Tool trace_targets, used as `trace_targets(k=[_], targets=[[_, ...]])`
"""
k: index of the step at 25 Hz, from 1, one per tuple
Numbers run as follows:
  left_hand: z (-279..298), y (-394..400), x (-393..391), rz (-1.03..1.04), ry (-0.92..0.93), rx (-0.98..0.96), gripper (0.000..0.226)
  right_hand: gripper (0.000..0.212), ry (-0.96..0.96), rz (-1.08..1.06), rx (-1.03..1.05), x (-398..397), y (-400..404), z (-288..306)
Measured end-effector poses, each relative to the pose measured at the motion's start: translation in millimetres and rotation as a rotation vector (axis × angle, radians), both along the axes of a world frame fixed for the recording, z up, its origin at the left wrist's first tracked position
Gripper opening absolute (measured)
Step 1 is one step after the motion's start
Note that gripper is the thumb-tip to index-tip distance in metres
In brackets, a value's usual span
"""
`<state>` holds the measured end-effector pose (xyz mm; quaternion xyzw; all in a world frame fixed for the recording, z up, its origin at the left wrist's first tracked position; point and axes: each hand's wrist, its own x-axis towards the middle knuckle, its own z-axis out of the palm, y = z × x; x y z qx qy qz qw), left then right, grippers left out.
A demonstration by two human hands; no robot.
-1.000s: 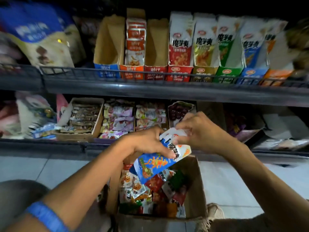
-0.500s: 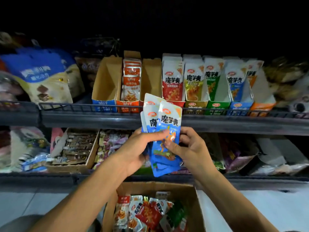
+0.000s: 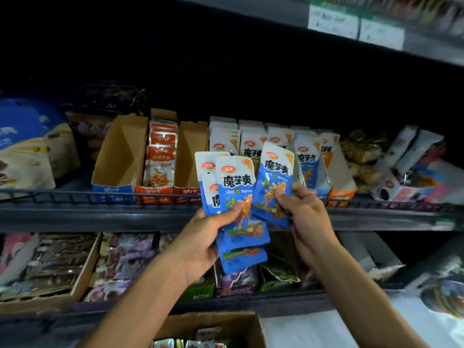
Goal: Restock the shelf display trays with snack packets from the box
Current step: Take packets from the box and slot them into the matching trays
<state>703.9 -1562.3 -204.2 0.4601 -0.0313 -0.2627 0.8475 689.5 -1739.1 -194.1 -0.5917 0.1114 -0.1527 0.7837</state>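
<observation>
The left hand (image 3: pixel 200 243) is gripping a fan of blue packets (image 3: pixel 234 197) in front of the dark wire-edged shelf (image 3: pixel 75 212). The right hand (image 3: pixel 305 217) is pinching one blue packet (image 3: pixel 275 182) just beside them. Cardboard display trays (image 3: pixel 120 159) are standing on the shelf, and the box (image 3: pixel 216 322) is sitting below on the pale floor (image 3: pixel 313 330).
</observation>
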Motion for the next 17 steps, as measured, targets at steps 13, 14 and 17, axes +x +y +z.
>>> trace_targets(k=[13, 14, 17], targets=[[3.1, 10.7, 7.9, 0.14, -0.016, 0.059, 0.034, 0.028, 0.023, -0.307, -0.752, 86.2, -140.1, 35.0], [3.1, 10.6, 6.8, 0.133, -0.016, 0.069, 0.037, 0.029, 0.049, -0.293, -0.806, 88.0, -143.6, 31.0], [1.6, 9.9, 6.3, 0.122, -0.012, 0.097, 0.04, 0.014, 0.153, -0.319, -1.0, 89.7, -150.7, 22.3]])
